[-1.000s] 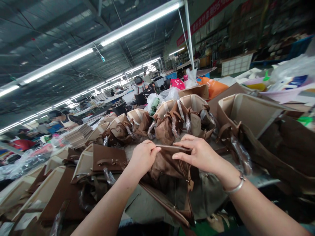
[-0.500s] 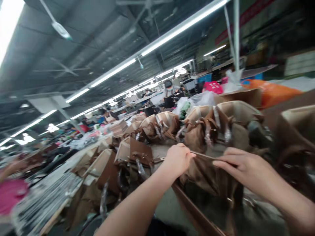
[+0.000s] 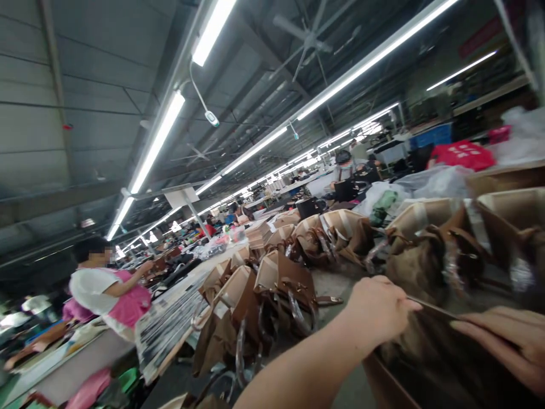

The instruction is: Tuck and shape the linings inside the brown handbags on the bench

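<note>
My left hand [image 3: 378, 315] is closed in a pinch on the top edge of a brown bag [image 3: 430, 355] at the lower right. My right hand [image 3: 508, 343] grips the same edge further right, fingers pressed along it, and is partly cut off by the frame's edge. The bag hangs below both hands and is blurred. Rows of tan and brown handbags [image 3: 298, 267] with wrapped handles stand on the long table beyond my hands.
A person in a pink and white top [image 3: 108, 295] stands at the left by a stack of flat sheets [image 3: 168, 326]. More workers sit far back along the tables. Plastic bags and a red bag [image 3: 462, 153] lie at the right rear.
The view has swung left and up, so my hands and the brown bag have slid to the lower right corner. Both hands keep their grip on the bag's edge.
</note>
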Demonstrator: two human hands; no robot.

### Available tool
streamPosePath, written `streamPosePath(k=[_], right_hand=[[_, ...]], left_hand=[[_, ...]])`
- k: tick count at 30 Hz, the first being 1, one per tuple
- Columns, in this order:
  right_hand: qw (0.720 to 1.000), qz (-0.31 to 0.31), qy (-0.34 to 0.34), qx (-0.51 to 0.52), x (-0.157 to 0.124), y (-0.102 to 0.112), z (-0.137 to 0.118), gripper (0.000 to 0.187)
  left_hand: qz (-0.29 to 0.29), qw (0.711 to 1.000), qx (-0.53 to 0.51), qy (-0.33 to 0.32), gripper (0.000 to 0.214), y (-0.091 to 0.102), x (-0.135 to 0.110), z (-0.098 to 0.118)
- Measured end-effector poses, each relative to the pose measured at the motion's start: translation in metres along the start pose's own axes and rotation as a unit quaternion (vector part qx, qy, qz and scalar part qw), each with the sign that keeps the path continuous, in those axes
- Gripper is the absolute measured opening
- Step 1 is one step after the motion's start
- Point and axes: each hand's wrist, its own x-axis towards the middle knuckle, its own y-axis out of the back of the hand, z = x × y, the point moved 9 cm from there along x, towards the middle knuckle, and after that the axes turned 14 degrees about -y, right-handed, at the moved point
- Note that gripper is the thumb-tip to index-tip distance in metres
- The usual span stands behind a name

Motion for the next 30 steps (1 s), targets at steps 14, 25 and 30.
streamPosePath(k=[14,25,30], right_hand=[[0.981,-0.098,-0.072,-0.152,0.010,0.027,-0.037,0.020],[0.980,-0.091,-0.077,-0.157,0.012,0.026,-0.038,0.029],[0.979,-0.112,-0.076,-0.155,0.014,0.028,-0.037,0.028]], left_hand=[[0.028,0.998,-0.052,0.028,0.028,0.016,-0.002,-0.002],[0.017,0.999,-0.033,0.034,0.025,0.014,0.001,-0.002],[0.021,0.999,-0.025,0.036,0.027,0.013,0.001,-0.003]])
